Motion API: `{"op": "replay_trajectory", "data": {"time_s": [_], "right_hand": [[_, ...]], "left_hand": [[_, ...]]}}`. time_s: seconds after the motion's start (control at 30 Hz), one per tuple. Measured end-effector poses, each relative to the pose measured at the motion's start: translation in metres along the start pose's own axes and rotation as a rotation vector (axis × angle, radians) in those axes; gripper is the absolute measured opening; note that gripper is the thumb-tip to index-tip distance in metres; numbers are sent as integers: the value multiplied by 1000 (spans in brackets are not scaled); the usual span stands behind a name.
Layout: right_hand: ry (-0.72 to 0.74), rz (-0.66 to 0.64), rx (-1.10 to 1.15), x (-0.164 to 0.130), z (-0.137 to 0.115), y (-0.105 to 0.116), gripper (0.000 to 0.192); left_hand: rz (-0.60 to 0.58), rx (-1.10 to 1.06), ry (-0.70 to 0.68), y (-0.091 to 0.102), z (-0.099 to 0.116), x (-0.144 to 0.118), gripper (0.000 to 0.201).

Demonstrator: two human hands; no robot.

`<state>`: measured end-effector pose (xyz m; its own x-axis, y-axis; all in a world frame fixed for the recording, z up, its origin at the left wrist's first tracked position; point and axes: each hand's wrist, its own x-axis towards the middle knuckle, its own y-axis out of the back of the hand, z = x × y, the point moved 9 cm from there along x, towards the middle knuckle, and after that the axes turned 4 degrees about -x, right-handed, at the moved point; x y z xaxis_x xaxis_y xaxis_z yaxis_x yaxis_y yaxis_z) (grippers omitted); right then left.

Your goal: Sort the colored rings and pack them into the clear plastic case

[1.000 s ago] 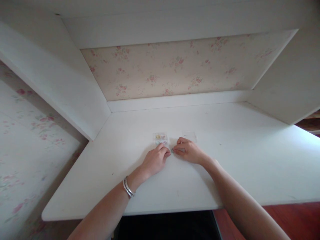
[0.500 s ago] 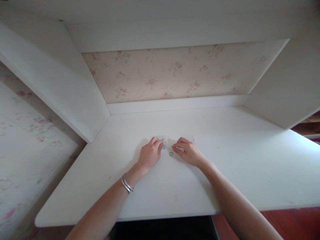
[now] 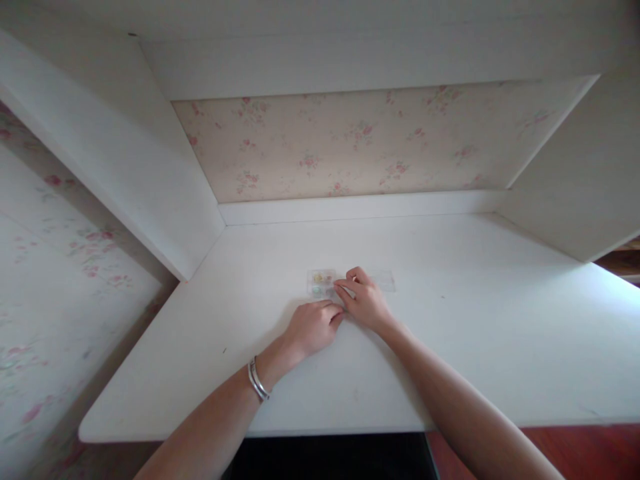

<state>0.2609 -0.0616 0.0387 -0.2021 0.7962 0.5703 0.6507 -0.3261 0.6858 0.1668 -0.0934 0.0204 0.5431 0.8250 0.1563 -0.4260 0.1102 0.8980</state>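
A small clear plastic box with tiny coloured pieces inside lies on the white desk. My right hand rests just right of it, index finger and thumb stretched to the box's right edge. Whether they pinch anything is too small to tell. My left hand, with silver bangles on the wrist, lies just below the box. Its fingers are curled down onto the desk and their tips meet my right hand. A flat clear lid lies behind my right hand.
The desk sits in a white alcove, with side panels left and right and flowered wallpaper at the back. Its front edge is near me, with red-brown floor below right.
My left hand has drawn back from the box to the spot where a small round piece lay; that piece is now hidden. My right hand has moved left to the box.
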Motion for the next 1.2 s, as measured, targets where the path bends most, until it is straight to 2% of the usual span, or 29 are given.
{"op": "replay_trajectory", "data": {"time_s": [0.23,0.47,0.7,0.97,1.1,1.2], "right_hand": [[-129,136,13,-3,31,35,24],[-148,98,-13,-4,47,37,23],[-97,-41,65,-5,37,27,21],[50,-372,143,-15,19,9,15],[91,-452,108,-22,11,1,15],[99,-477,75,-24,8,-4,18]], "left_hand": [[-16,1,3,-4,5,3,30],[-44,65,5,-15,5,15,31],[23,-27,-32,-11,6,13,29],[227,-251,-18,21,-13,8,22],[312,-248,20,36,-25,10,24],[318,-194,59,38,-31,16,25]]}}
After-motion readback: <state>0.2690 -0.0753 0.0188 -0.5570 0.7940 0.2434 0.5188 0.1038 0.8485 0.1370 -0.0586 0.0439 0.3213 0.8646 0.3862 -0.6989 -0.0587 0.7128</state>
